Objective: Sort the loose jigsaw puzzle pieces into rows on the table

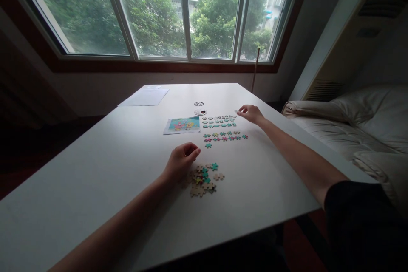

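Note:
My right hand reaches to the far end of the rows, its fingertips pinched on a small puzzle piece at the table surface. Several rows of puzzle pieces, mostly teal and pink, are laid out between my hands. My left hand hovers by a loose pile of puzzle pieces, its fingers curled in toward the thumb. Whether anything is between those fingers is hidden. Many pieces in the pile show a brown back; a few are teal. A colourful picture sheet lies left of the rows.
Two round flat items lie beyond the picture sheet. White paper rests at the far left of the white table. A pale sofa stands off the right edge, and a thin stick leans near the window.

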Demonstrator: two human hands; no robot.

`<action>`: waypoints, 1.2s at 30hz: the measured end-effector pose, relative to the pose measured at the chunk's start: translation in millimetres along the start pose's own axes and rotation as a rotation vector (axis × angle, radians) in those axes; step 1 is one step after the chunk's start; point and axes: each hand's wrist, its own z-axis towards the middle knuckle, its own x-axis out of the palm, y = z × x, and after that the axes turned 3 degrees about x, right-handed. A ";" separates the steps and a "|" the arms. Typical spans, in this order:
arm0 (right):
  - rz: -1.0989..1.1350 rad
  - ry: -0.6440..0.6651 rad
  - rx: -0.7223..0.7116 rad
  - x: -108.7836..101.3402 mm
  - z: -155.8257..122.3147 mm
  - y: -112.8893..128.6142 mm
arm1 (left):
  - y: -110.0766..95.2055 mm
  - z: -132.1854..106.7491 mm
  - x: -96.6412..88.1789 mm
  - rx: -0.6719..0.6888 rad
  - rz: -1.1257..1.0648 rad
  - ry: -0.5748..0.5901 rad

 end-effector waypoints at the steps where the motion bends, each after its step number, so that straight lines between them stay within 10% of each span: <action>1: -0.011 0.016 0.029 3.3 6.3 -7.2 | -0.4 -0.1 -0.2 0.000 0.002 -0.002; 25: -0.051 0.143 0.131 31.3 29.9 -27.8 | -1.3 -0.7 -0.3 -0.010 0.000 0.009; 36: 0.138 0.153 -0.257 18.8 -38.2 51.2 | 0.4 -0.7 0.5 -0.015 -0.017 0.021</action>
